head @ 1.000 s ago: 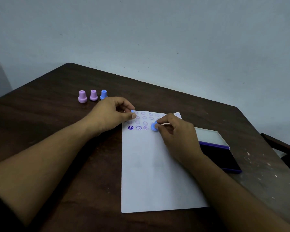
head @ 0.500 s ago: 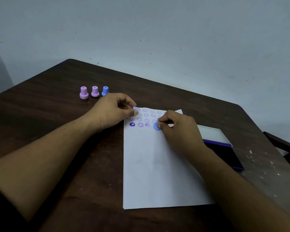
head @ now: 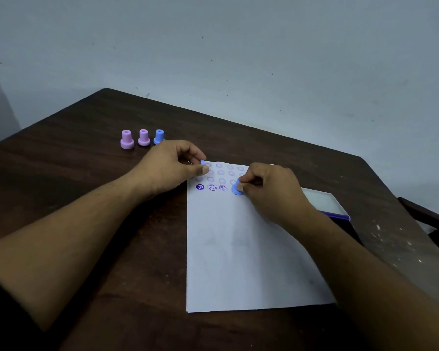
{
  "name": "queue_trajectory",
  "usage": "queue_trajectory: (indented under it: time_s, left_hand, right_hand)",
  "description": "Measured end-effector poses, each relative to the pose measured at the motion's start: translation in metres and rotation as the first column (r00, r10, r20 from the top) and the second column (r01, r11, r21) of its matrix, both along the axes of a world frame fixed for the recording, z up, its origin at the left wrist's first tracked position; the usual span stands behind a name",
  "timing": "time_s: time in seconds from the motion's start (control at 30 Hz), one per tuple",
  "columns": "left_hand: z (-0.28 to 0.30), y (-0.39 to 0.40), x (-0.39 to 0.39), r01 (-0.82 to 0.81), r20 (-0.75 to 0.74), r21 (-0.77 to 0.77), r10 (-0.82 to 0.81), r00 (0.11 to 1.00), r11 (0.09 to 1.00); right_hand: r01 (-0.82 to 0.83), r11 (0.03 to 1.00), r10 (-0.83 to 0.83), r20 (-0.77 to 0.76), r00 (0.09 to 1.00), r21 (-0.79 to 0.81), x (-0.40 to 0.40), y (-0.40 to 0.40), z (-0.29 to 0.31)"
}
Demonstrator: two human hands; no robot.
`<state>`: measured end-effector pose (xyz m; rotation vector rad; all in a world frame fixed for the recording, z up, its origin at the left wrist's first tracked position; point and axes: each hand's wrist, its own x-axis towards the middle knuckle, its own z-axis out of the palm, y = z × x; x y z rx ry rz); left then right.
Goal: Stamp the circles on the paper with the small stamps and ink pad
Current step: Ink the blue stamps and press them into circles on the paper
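A white paper (head: 243,249) lies on the dark table, with rows of faint circles at its far end. Three circles in the nearest row carry purple prints (head: 211,187). My right hand (head: 269,191) pinches a small blue stamp (head: 237,189) and holds it down on the fourth circle of that row. My left hand (head: 170,171) rests at the paper's far left corner and pinches a small blue piece (head: 202,162) between thumb and finger. The ink pad (head: 327,206), open with a purple rim, sits right of the paper, partly hidden by my right wrist.
Two pink stamps (head: 127,140) (head: 143,138) and a blue stamp (head: 159,137) stand in a row on the wooden table (head: 61,186) behind my left hand. A grey wall is behind the table. A dark chair part (head: 426,216) shows at the right edge.
The view has shifted slightly. My right hand keeps the blue stamp on the same circle, and my left hand stays at the paper's corner.
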<state>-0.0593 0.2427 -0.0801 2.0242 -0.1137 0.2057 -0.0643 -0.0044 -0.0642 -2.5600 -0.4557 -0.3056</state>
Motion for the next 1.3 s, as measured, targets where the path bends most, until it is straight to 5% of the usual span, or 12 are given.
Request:
queue_trajectory:
  time_s: [0.37,0.87,0.93,1.03,1.2,1.3]
  left_hand:
    - [0.0,0.0,0.0,0.0,0.003,0.01,0.0,1.0,1.0]
    - [-0.001,0.0,0.001,0.017,0.012,0.03,-0.017,1.0,0.999]
    - [0.0,0.001,0.001,0.016,0.005,0.028,-0.016,1.0,0.999]
    - [0.0,0.001,0.001,0.017,0.003,0.019,-0.017,1.0,1.0]
    - [0.001,-0.001,0.0,0.022,-0.001,0.008,-0.022,1.0,1.0]
    - [0.0,-0.001,-0.001,0.023,-0.003,0.01,-0.023,1.0,1.0]
  right_hand:
    - [0.029,0.999,-0.029,0.014,0.999,0.022,0.001,0.0,-0.009]
    - [0.087,0.95,-0.064,-0.086,0.994,0.3,-0.006,0.0,-0.01]
    - [0.126,0.856,-0.073,-0.125,0.99,0.502,-0.004,-0.004,-0.002]
    - [0.19,0.55,-0.034,-0.206,0.978,0.813,-0.001,-0.016,0.011]
    - [0.294,0.16,0.062,-0.307,0.95,0.942,0.004,-0.035,0.012]
    - [0.334,0.025,0.138,-0.334,0.933,0.942,0.006,-0.032,0.01]
